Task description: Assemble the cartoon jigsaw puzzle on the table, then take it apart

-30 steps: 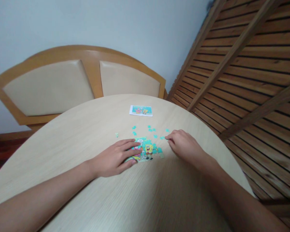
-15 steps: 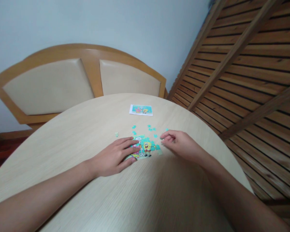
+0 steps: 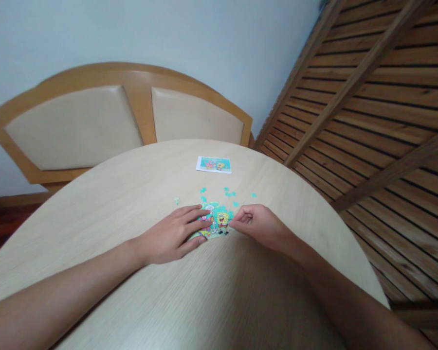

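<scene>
A partly joined jigsaw puzzle [image 3: 223, 219] with cartoon figures on a turquoise ground lies flat on the table. Across its left part rests my left hand [image 3: 177, 233], palm down with the fingers stretched out, covering some of the picture. My right hand [image 3: 261, 223] is at the puzzle's right edge, beside the yellow figure. Its thumb and fingertips are pinched together; whatever is between them is hidden. Just beyond the puzzle lie several loose turquoise puzzle pieces [image 3: 235, 204]. One pale piece [image 3: 177, 201] sits apart, above my left hand.
A picture sheet [image 3: 216, 165] showing similar cartoon figures lies farther back on the round wooden table [image 3: 131, 180]. Behind the table is a padded wooden headboard [image 3: 136, 80] against the wall. Slatted wood [image 3: 379, 112] rises on the right, close to the table's edge.
My right hand has moved left and slightly toward me, from beside the puzzle to its right edge, fingers still pinched. My left hand stays put on the puzzle.
</scene>
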`<state>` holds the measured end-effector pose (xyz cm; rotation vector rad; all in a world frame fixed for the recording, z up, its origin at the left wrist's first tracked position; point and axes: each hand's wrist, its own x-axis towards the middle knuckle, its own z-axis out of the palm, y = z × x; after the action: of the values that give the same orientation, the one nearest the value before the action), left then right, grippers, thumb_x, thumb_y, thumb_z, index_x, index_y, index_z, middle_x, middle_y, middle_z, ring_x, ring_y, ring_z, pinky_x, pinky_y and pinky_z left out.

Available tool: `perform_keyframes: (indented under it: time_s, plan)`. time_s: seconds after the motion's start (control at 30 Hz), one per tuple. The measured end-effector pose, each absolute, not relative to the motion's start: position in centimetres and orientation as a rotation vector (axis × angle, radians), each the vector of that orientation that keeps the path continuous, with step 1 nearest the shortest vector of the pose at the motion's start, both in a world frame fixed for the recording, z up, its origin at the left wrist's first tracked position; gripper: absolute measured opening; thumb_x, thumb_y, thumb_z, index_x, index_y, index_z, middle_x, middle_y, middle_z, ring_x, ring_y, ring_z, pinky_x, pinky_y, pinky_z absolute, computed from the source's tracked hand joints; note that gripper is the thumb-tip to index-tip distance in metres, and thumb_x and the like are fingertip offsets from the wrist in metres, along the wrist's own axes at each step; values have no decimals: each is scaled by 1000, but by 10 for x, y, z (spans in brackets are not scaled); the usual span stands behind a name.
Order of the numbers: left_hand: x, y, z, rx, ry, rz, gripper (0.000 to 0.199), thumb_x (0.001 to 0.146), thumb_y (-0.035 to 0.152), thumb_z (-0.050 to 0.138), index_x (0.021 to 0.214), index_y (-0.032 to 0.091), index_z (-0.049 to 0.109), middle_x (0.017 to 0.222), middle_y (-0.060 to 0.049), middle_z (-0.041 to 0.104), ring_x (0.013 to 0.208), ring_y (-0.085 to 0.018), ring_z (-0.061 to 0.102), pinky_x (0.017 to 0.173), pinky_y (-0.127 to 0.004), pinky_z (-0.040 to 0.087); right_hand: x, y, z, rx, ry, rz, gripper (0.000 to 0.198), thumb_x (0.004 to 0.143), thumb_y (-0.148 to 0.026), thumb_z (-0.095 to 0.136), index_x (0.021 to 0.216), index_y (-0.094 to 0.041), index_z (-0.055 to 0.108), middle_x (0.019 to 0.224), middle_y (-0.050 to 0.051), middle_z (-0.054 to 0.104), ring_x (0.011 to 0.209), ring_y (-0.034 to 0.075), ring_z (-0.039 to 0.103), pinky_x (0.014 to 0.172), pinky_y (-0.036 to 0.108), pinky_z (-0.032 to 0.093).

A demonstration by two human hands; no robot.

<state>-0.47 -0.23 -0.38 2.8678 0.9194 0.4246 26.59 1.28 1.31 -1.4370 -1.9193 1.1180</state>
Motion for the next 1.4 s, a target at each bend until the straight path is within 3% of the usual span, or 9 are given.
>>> perform_keyframes:
  time_s: [0.37,0.77,1.03,1.4]
  plan:
    - [-6,-2,-4,2869,914,418,41,104,38,45,141,21,53,149,-12,51,141,-31,44,115,-53,41,263,11,5,-1457,-2014,951,26,76,-43,72,68,-19,67,64,1,68,59,14,58,52,24,38]
    - [-5,-2,-4,2881,905,432,41,104,38,45,140,20,53,149,-13,51,140,-31,45,114,-53,43,262,10,14,-1531,-2073,857,24,77,-42,71,69,-19,69,64,0,68,59,14,58,53,24,38]
    - [-6,-2,-5,2883,908,443,41,105,38,44,140,20,53,148,-13,52,140,-30,45,114,-52,42,276,18,19,-1532,-2128,813,15,79,-30,65,78,-19,75,67,1,70,62,14,60,56,24,41]
    - [-5,-2,-4,2860,907,455,41,104,38,46,141,22,53,148,-12,52,140,-31,45,114,-53,42,263,9,22,-1487,-2257,706,10,79,-28,70,82,-21,77,74,1,68,67,15,60,60,24,41]
